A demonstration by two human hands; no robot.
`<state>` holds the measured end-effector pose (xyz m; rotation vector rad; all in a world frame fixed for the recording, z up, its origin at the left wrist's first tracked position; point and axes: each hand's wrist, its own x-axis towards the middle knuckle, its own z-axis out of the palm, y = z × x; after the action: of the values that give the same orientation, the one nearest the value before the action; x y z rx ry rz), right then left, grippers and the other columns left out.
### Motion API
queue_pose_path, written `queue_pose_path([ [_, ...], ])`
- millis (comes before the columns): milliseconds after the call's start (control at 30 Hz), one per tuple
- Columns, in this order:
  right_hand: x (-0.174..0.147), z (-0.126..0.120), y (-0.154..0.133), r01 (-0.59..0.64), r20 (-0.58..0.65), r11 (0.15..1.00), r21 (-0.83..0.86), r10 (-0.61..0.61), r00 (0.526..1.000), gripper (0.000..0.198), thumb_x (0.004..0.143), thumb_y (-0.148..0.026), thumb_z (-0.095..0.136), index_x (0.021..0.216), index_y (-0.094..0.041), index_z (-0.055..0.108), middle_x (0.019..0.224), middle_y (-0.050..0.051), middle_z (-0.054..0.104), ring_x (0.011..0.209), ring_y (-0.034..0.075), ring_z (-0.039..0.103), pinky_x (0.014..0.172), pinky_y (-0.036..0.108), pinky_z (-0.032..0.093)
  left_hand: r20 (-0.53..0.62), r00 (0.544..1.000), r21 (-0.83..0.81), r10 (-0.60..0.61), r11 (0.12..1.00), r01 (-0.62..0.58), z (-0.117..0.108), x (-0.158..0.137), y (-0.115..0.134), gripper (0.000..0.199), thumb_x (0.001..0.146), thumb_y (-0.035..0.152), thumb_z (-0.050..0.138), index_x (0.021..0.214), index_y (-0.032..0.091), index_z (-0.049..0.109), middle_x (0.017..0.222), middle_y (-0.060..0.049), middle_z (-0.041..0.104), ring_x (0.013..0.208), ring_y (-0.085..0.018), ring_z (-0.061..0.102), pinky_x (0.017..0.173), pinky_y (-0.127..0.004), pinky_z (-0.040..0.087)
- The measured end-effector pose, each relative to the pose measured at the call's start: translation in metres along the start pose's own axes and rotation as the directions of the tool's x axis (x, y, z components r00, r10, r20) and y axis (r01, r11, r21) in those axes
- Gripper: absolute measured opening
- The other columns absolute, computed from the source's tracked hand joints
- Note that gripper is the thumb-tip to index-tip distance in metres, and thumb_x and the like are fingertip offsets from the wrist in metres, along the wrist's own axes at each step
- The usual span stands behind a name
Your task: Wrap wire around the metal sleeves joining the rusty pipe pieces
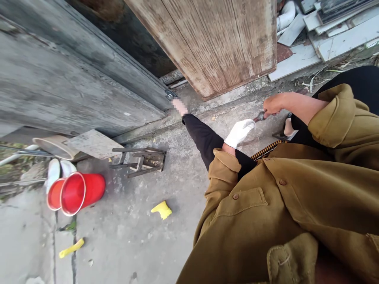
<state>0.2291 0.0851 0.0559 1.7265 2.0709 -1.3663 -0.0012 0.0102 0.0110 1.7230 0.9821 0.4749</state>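
A dark brown rod-like handle (259, 116) runs between my two hands, low in front of my body. My left hand (239, 132), in a white glove, is closed around its near end. At the other end, my bare right hand (274, 105) has its fingers wrapped round it. What the handle belongs to is hidden by my right hand and blurred. My legs in black trousers (204, 136) are spread on either side of both hands.
A wooden door panel (219, 43) stands ahead, beside a grey wooden wall (74, 79). Broken tiles (299, 59) lie at upper right. To the left are a small wooden stool (145, 161), red buckets (94, 189) and yellow pieces (162, 210) on the concrete floor (124, 236).
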Motion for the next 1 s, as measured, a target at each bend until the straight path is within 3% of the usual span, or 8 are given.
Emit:
queue_pose_path([
  [100, -0.01, -0.001, -0.007, -0.147, 0.4, 0.962, -0.23, 0.231, 0.887, 0.037, 0.091, -0.022, 0.08, 0.069, 0.004, 0.067, 0.057, -0.002, 0.055, 0.054, -0.003, 0.044, 0.06, 0.015, 0.021, -0.099, 0.994, 0.018, -0.046, 0.999, 0.048, -0.006, -0.002, -0.002, 0.02, 0.096, 0.031, 0.061, 0.083, 0.018, 0.07, 0.087, -0.007, 0.074, 0.088, -0.023, 0.065, 0.091, -0.035, 0.052],
  [267, -0.027, -0.013, -0.013, 0.075, 0.613, 0.995, 0.063, -0.098, 0.784, 0.03, 0.098, -0.021, 0.071, 0.077, -0.001, 0.067, 0.057, -0.006, 0.056, 0.047, -0.004, 0.046, 0.057, 0.008, 0.027, -0.205, 0.974, -0.05, -0.092, 0.995, 0.084, -0.008, 0.0, -0.005, 0.024, 0.097, 0.037, 0.066, 0.082, 0.019, 0.067, 0.086, -0.008, 0.072, 0.085, -0.022, 0.064, 0.086, -0.034, 0.052],
  [400, -0.034, -0.025, -0.014, 0.238, 0.174, 0.819, 0.523, -0.375, 0.91, 0.026, 0.104, -0.024, 0.066, 0.083, -0.008, 0.066, 0.064, -0.002, 0.061, 0.05, 0.002, 0.049, 0.05, 0.013, 0.035, -0.208, 0.974, -0.186, -0.092, 0.981, 0.054, 0.0, 0.001, -0.011, 0.032, 0.103, 0.043, 0.056, 0.086, 0.018, 0.064, 0.075, -0.003, 0.064, 0.065, -0.015, 0.056, 0.068, -0.028, 0.048],
  [467, -0.033, -0.03, -0.015, 0.268, -0.111, 0.727, 0.632, -0.258, 0.96, 0.025, 0.107, -0.028, 0.06, 0.091, -0.011, 0.065, 0.065, -0.001, 0.059, 0.05, 0.005, 0.046, 0.048, 0.017, 0.035, -0.151, 0.985, -0.211, -0.081, 0.976, 0.048, 0.002, 0.0, -0.01, 0.034, 0.104, 0.046, 0.054, 0.089, 0.017, 0.064, 0.075, -0.002, 0.063, 0.062, -0.013, 0.052, 0.064, -0.026, 0.046],
  [567, -0.024, -0.031, -0.016, 0.131, -0.224, 0.901, 0.414, -0.038, 0.974, 0.029, 0.105, -0.032, 0.063, 0.086, -0.011, 0.066, 0.064, 0.001, 0.057, 0.054, 0.008, 0.05, 0.054, 0.02, 0.038, -0.078, 0.995, -0.168, -0.06, 0.985, 0.047, 0.004, 0.0, -0.005, 0.03, 0.101, 0.043, 0.056, 0.09, 0.016, 0.065, 0.08, -0.003, 0.066, 0.068, -0.013, 0.057, 0.07, -0.025, 0.048],
  [767, -0.009, -0.007, -0.012, -0.097, 0.168, 0.921, -0.376, 0.171, 0.971, 0.043, 0.096, -0.033, 0.077, 0.071, 0.001, 0.068, 0.069, 0.007, 0.065, 0.074, 0.01, 0.064, 0.07, 0.02, 0.036, 0.013, 1.0, -0.012, -0.002, 1.0, 0.002, 0.006, 0.001, -0.001, 0.02, 0.096, 0.03, 0.059, 0.088, 0.014, 0.068, 0.089, -0.006, 0.072, 0.086, -0.02, 0.065, 0.087, -0.03, 0.052],
  [900, -0.019, -0.001, -0.012, -0.055, 0.54, 0.961, -0.272, 0.199, 0.818, 0.036, 0.1, -0.024, 0.068, 0.078, 0.005, 0.067, 0.059, -0.004, 0.055, 0.055, -0.003, 0.049, 0.064, 0.016, 0.026, -0.045, 0.998, 0.022, -0.04, 0.999, 0.041, 0.004, 0.003, -0.01, 0.019, 0.096, 0.031, 0.062, 0.087, 0.016, 0.069, 0.089, -0.006, 0.073, 0.087, -0.021, 0.065, 0.088, -0.032, 0.052],
  [1000, -0.028, -0.011, -0.013, 0.073, 0.604, 0.997, 0.024, -0.073, 0.794, 0.029, 0.104, -0.018, 0.063, 0.081, 0.001, 0.065, 0.058, -0.004, 0.055, 0.051, -0.002, 0.046, 0.058, 0.013, 0.026, -0.139, 0.987, -0.059, -0.081, 0.996, 0.074, 0.002, 0.004, -0.016, 0.024, 0.097, 0.039, 0.066, 0.088, 0.016, 0.067, 0.083, -0.004, 0.069, 0.078, -0.018, 0.062, 0.08, -0.03, 0.052],
])
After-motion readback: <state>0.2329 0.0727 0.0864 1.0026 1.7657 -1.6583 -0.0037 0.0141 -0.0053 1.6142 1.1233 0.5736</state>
